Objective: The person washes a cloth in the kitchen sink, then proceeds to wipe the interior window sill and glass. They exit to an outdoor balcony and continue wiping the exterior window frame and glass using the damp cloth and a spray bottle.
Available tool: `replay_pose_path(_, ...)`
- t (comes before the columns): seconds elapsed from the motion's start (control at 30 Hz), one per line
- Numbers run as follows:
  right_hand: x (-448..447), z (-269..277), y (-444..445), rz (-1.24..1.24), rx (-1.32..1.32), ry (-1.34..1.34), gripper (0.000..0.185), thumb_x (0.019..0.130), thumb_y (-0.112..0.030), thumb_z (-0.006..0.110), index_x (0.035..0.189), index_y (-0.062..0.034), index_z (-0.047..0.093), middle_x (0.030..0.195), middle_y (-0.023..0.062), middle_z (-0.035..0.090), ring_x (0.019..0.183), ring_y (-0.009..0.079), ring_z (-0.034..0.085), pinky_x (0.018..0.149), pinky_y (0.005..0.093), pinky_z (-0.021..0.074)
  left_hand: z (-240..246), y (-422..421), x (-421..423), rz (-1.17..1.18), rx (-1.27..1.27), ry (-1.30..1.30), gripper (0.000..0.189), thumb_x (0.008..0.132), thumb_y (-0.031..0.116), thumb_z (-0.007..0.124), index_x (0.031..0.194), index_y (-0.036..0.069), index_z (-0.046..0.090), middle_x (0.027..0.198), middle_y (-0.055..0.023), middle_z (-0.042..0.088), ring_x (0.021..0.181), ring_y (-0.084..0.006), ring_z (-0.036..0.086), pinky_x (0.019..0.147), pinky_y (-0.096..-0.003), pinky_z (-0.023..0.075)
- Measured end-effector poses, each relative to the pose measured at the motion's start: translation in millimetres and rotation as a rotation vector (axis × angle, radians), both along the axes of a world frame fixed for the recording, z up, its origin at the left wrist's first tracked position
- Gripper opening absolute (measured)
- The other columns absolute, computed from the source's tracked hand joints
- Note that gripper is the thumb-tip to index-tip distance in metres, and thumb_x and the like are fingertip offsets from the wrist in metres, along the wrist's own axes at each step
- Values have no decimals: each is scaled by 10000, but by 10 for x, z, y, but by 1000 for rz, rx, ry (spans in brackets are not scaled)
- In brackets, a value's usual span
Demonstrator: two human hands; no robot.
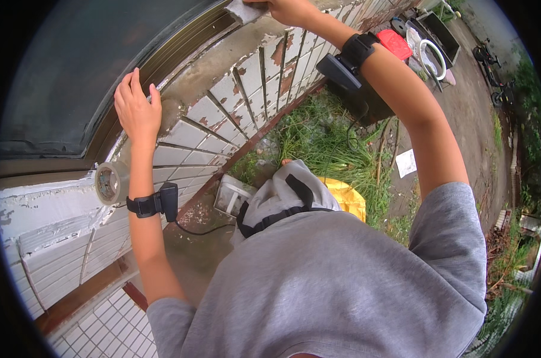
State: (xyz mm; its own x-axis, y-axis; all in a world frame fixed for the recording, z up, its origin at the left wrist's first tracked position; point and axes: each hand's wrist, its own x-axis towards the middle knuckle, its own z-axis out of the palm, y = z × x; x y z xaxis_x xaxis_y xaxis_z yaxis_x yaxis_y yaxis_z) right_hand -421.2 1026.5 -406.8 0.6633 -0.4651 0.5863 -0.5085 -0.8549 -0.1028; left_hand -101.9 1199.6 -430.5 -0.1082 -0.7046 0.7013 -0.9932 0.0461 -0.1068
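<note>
At the top edge of the view my right hand [289,11] grips a light grey cloth [246,12] against the window's brown metal frame [187,44]. Part of that hand is cut off by the picture's edge. My left hand [138,109] holds nothing; its thumb stands apart from the fingers, and the fingertips reach the lower part of the frame. Dark window glass [78,67] lies beyond it. A roll of clear tape [111,182] stands on its edge on the sill, beside my left wrist.
Below the weathered sill [181,96] runs a wall of chipped white tiles [203,116]. Grass [315,121], a white box [232,195] and a yellow bag [349,197] are at ground level. A red plastic item [394,44] and a scooter [489,71] stand farther off.
</note>
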Motion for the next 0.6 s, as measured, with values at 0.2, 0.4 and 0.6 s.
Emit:
replay_pose_path(0.2,-1000,-40,493,-158,309,-294,447,705,127,410,1072,3,633,1006,163,656,884,249,636,778,295,494,0,-56,-12,50,-65,-132,411,807,283,620,1146,58,562,1103,-97,559,1038,-278,523,883,-391,433)
replay_pose_path(0.4,-1447,17,1100,-343,315,-277,426,737,121,409,1058,-22,649,991,141,666,860,212,652,755,272,497,-6,-47,-19,31,-107,-199,428,791,302,632,1133,54,567,1096,-89,565,1025,-267,534,868,-386,441)
replay_pose_path(0.6,-1598,178,1221,-442,268,-208,364,771,83,433,1040,-21,655,1000,143,667,917,238,648,776,295,502,-6,-42,-29,29,-115,-214,441,791,305,632,1142,48,563,1101,-89,563,1031,-268,532,871,-386,439)
